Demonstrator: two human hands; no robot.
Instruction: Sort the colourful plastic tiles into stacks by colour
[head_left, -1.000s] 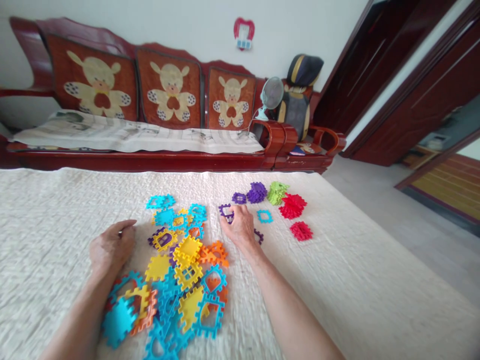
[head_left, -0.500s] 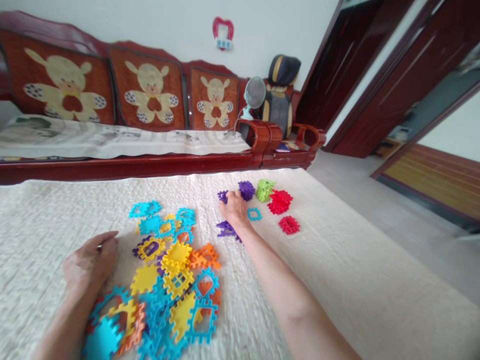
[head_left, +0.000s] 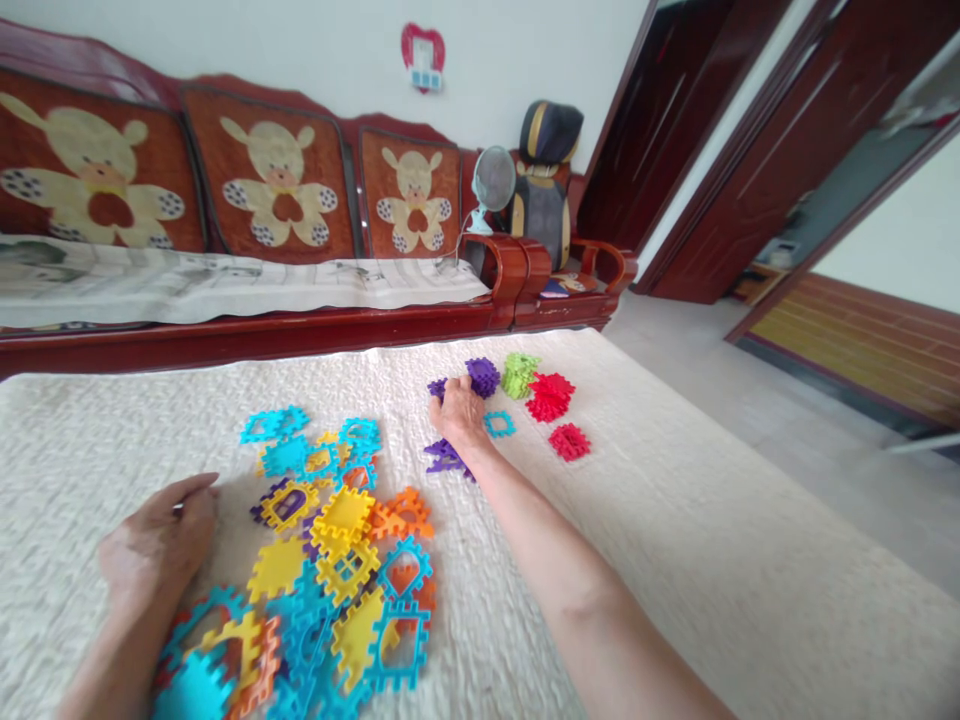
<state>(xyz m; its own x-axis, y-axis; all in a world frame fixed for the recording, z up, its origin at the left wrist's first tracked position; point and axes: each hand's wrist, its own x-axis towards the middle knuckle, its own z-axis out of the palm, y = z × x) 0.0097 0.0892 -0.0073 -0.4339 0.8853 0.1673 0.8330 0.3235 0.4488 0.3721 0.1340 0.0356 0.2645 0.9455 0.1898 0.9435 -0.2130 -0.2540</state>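
Observation:
My right hand [head_left: 459,412] reaches to the purple pieces at the back, its fingertips on a purple piece [head_left: 437,387] beside a purple stack [head_left: 483,377]. More purple pieces [head_left: 447,457] lie under its wrist. A blue square frame [head_left: 499,424] is just right of it. My left hand [head_left: 161,535] rests on the cloth left of a mixed pile, its fingers curled together; whether they hold anything is hidden. In the pile are yellow [head_left: 277,568], blue [head_left: 401,645], orange [head_left: 405,513] and a few purple notched pieces.
A green stack [head_left: 520,374] and two red stacks [head_left: 551,396] stand right of the purple ones. The white cloth [head_left: 675,560] covers the table. Behind it are a wooden sofa [head_left: 300,330], a small fan [head_left: 493,180] and an armchair [head_left: 547,225].
The view has shifted slightly to the right. My right hand stays at the purple pieces with its fingers a little more bunched. My left hand has barely moved on the cloth.

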